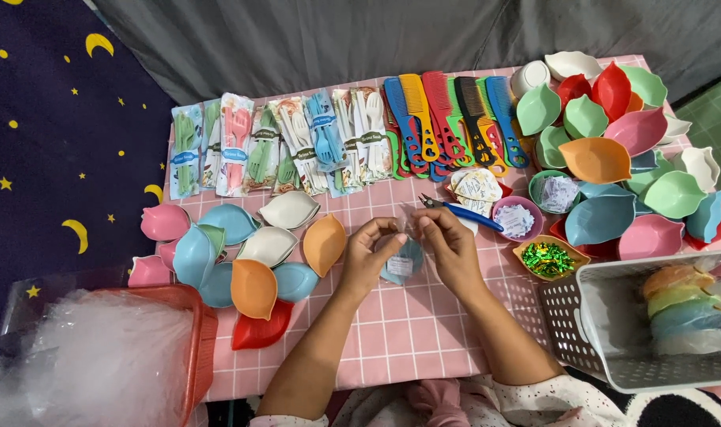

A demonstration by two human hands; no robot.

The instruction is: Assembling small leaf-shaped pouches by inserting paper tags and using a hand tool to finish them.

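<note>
While both hands meet over the pink checked bench (392, 332) | left hand (368, 257) and right hand (447, 249) fingers pinch a clear bag (404, 229) between them | small blue dish (401, 265) just below | pliers (463, 212) nearer the right hand

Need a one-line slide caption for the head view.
Both hands hold a clear bag over a blue dish on a pink table.

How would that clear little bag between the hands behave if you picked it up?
The clear bag looks thin and crinkly, so probably floppy and very light. The small blue dish inside likely weighs it down. Both hands, left hand and right hand, pinch its top.
</note>
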